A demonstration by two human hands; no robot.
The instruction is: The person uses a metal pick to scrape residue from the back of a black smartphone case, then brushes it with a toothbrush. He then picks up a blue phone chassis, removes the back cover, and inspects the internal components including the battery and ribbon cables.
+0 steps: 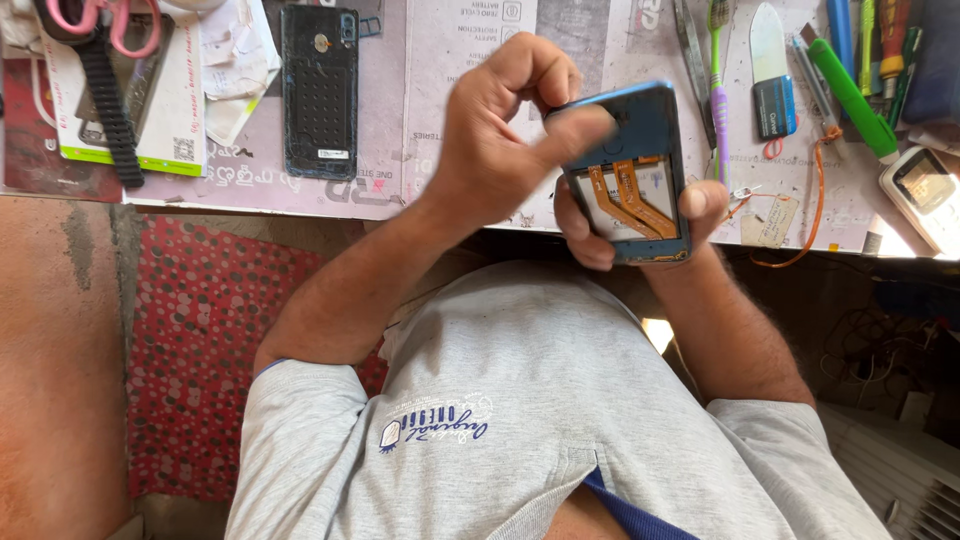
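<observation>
An opened blue phone [640, 190], its back off, shows orange flex cables and a white battery. My right hand [600, 235] cradles it from below, with fingers at its lower left and the thumb on its right edge. My left hand [505, 135] is curled at the phone's upper left corner, pinching the frame between the blurred thumb and the bent forefinger. Whether something small is between those fingers cannot be told. The phone is held above the workbench's front edge [300, 205], over my grey shirt.
On the bench lie a black phone back cover [320, 90], pink-handled scissors [105, 20], a black strap [108, 115], a green toothbrush [718, 60], a green marker [850, 95], a white pry tool [770, 70], an orange cord with a tag [800, 215] and a small screened device [925, 185]. A red dotted mat [200, 350] lies below.
</observation>
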